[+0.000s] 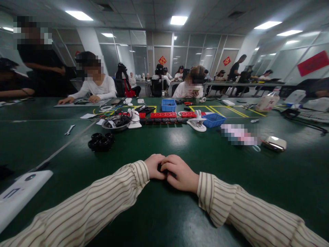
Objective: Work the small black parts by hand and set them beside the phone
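I see both hands resting together on the green surface [164, 212], close in front of me. The left hand [154, 166] and the right hand [180, 173] touch, fingers curled inward, and between them sits a small dark thing [162, 168], mostly hidden; I cannot tell what it is, nor which hand actually grips it. Both sleeves are striped.

Beyond the hands, to the left, a cluster of black round parts [101, 141] lies on the surface, and a wrench [69, 129] lies further left. A white device [17, 195] sits at the near left edge. Further back I see a metal bowl [115, 123] with dark cables in it, a row of red blocks [163, 115], two blue bins [168, 105] [214, 120], and a white clamp [197, 122] just beside the nearer bin. To the right lies a shiny flat case [275, 143]. Across the surface, a person in white [99, 87] has both hands on a mat.
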`<state>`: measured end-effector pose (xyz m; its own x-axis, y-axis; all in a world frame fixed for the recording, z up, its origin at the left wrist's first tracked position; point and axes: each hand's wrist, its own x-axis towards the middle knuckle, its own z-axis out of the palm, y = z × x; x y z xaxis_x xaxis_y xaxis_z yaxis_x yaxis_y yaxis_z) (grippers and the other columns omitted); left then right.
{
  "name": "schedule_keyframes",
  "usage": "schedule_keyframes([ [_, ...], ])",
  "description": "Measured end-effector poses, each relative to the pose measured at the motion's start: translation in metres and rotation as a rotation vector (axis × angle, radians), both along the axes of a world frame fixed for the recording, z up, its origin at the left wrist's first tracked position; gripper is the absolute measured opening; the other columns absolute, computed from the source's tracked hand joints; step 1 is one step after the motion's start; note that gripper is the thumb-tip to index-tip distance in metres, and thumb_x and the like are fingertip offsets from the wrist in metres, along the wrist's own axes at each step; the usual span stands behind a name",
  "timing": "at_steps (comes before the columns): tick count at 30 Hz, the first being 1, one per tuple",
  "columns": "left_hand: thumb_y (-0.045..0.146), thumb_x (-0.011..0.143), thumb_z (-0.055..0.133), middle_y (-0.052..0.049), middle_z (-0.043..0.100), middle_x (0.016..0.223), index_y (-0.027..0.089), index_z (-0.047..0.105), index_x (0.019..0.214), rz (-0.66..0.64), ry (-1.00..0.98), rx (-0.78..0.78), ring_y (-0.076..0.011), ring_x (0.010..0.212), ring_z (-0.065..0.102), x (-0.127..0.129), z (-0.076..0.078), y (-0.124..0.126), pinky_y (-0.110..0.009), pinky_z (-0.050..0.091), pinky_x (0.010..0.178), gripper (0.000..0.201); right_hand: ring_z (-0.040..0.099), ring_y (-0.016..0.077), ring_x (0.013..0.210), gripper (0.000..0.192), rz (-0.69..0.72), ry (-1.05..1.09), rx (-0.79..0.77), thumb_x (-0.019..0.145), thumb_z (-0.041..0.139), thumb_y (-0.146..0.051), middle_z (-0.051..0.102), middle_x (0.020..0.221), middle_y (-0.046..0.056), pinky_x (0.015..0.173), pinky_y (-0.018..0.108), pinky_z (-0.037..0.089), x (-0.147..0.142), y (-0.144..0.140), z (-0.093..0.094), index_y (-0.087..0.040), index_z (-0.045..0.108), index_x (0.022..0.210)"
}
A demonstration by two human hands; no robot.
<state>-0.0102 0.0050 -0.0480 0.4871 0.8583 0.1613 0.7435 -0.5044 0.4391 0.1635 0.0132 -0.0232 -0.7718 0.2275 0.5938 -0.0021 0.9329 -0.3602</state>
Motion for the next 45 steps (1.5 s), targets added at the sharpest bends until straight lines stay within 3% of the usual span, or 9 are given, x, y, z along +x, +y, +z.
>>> schedule_keyframes([
  [5, 0.03, 0.055, 0.072, 0.001, 0.054, 0.078, 0.016, 0.057, 0.079, 0.001, -0.014, 0.002, -0.0194, 0.078, 0.052, -0.0009, 0.0012, -0.0016, -0.028, 0.04, 0.073, 0.032, 0.047, 0.0185, 0.092, 0.027, -0.036, 0.017, -0.009, 0.072, 0.042, -0.016, 0.053, 0.099, 0.008, 0.084, 0.035, 0.038, 0.0015, -0.0004, 0.0005, -0.014, 0.051, 0.097],
  [9, 0.041, 0.06, 0.07, -0.003, 0.056, 0.091, 0.016, 0.055, 0.097, 0.001, -0.071, 0.011, -0.0214, 0.082, 0.054, 0.0004, 0.001, -0.0025, -0.03, 0.042, 0.075, 0.047, 0.045, 0.0201, 0.092, 0.028, -0.215, -0.007, -0.029, 0.078, 0.052, -0.03, 0.051, 0.1, 0.009, 0.083, 0.036, 0.037, 0.0026, -0.0005, -0.0004, -0.013, 0.051, 0.1],
  [14, 0.04, 0.058, 0.071, -0.001, 0.053, 0.075, 0.014, 0.055, 0.08, 0.072, -0.004, 0.046, -0.019, 0.069, 0.052, 0.0029, -0.0014, -0.0022, -0.028, 0.041, 0.065, 0.038, 0.046, 0.018, 0.084, 0.02, -0.333, -0.139, -0.046, 0.078, 0.059, -0.029, 0.053, 0.088, 0.006, 0.077, 0.033, 0.038, 0.0013, 0.001, -0.003, -0.013, 0.054, 0.089],
  [22, 0.024, 0.057, 0.068, 0.003, 0.049, 0.067, 0.016, 0.052, 0.068, 0.027, 0.01, 0.048, -0.016, 0.068, 0.051, 0.0, -0.0031, 0.0008, -0.025, 0.037, 0.064, 0.021, 0.049, 0.0169, 0.084, 0.015, -0.148, -0.024, -0.034, 0.075, 0.048, -0.014, 0.056, 0.09, 0.006, 0.078, 0.032, 0.04, -0.0001, 0.0005, -0.0029, -0.014, 0.054, 0.089],
  [30, 0.024, 0.055, 0.071, 0.004, 0.049, 0.064, 0.016, 0.053, 0.061, -0.036, 0.023, 0.045, -0.0153, 0.068, 0.05, -0.0015, -0.0044, 0.0021, -0.025, 0.036, 0.066, 0.02, 0.052, 0.0181, 0.089, 0.023, -0.011, 0.027, 0.014, 0.073, 0.039, -0.013, 0.06, 0.091, 0.006, 0.084, 0.035, 0.04, -0.0001, 0.002, -0.0034, -0.015, 0.056, 0.088],
  [35, 0.036, 0.054, 0.075, 0.0, 0.057, 0.078, 0.016, 0.058, 0.082, 0.025, 0.006, 0.037, -0.02, 0.075, 0.055, 0.0004, 0.0001, -0.0004, -0.028, 0.042, 0.069, 0.038, 0.049, 0.0196, 0.093, 0.023, -0.094, 0.042, 0.01, 0.08, 0.044, -0.024, 0.056, 0.102, 0.008, 0.084, 0.037, 0.039, 0.002, 0.0011, -0.0006, -0.015, 0.053, 0.099],
  [38, 0.043, 0.055, 0.075, -0.002, 0.059, 0.085, 0.017, 0.057, 0.093, 0.014, -0.013, 0.036, -0.0217, 0.078, 0.056, 0.0013, 0.0034, -0.0023, -0.03, 0.043, 0.071, 0.05, 0.047, 0.0197, 0.089, 0.027, -0.2, 0.022, -0.006, 0.081, 0.05, -0.032, 0.054, 0.096, 0.009, 0.079, 0.036, 0.04, 0.0026, 0.0007, -0.0009, -0.014, 0.053, 0.099],
  [42, 0.04, 0.057, 0.073, -0.002, 0.058, 0.08, 0.016, 0.057, 0.085, 0.025, 0.007, 0.043, -0.0209, 0.075, 0.056, 0.0023, 0.004, -0.003, -0.03, 0.043, 0.069, 0.04, 0.047, 0.0181, 0.083, 0.02, -0.272, -0.041, -0.002, 0.078, 0.057, -0.03, 0.053, 0.089, 0.007, 0.076, 0.033, 0.04, 0.0011, 0.0014, -0.0032, -0.014, 0.055, 0.089],
  [45, 0.031, 0.056, 0.072, 0.0, 0.055, 0.074, 0.016, 0.055, 0.077, 0.035, 0.004, 0.045, -0.0189, 0.07, 0.054, 0.0022, 0.0021, -0.0025, -0.028, 0.041, 0.066, 0.03, 0.047, 0.0171, 0.084, 0.014, -0.252, -0.031, -0.007, 0.077, 0.057, -0.022, 0.053, 0.089, 0.006, 0.076, 0.032, 0.04, 0.0, 0.002, -0.0037, -0.014, 0.055, 0.088],
])
